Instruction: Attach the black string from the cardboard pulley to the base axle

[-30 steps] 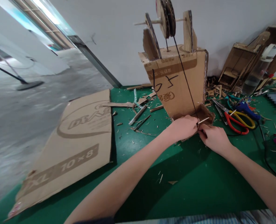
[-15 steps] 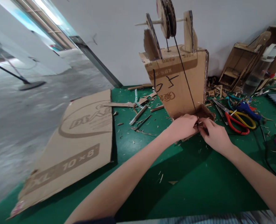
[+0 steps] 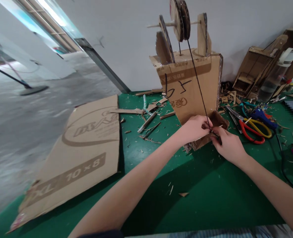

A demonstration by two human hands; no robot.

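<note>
A tall cardboard tower [image 3: 189, 89] stands on the green table [image 3: 205, 195], with cardboard wheels on a stick axle [image 3: 179, 21] at its top. A black string [image 3: 197, 74] runs from the wheels down to a small cardboard box [image 3: 217, 127] at the tower's foot. My left hand [image 3: 194, 129] is closed, pinching the string at the box's rim. My right hand [image 3: 228, 143] is closed right beside it, fingertips pinching the string and a thin stick at the same spot. Both hands touch the small box.
A large flat cardboard sheet [image 3: 82, 152] lies at the left. Cardboard scraps and sticks [image 3: 148, 120] litter the middle. Red and yellow scissors [image 3: 251, 130], a blue glue gun [image 3: 261, 115] and a black cable [image 3: 282, 162] lie to the right. Cardboard models [image 3: 255, 69] and a bottle [image 3: 272, 79] lean against the wall.
Both hands have risen slightly at the small box, which is now tilted up off the table. The thin stick that stuck out between the hands is mostly hidden now.
</note>
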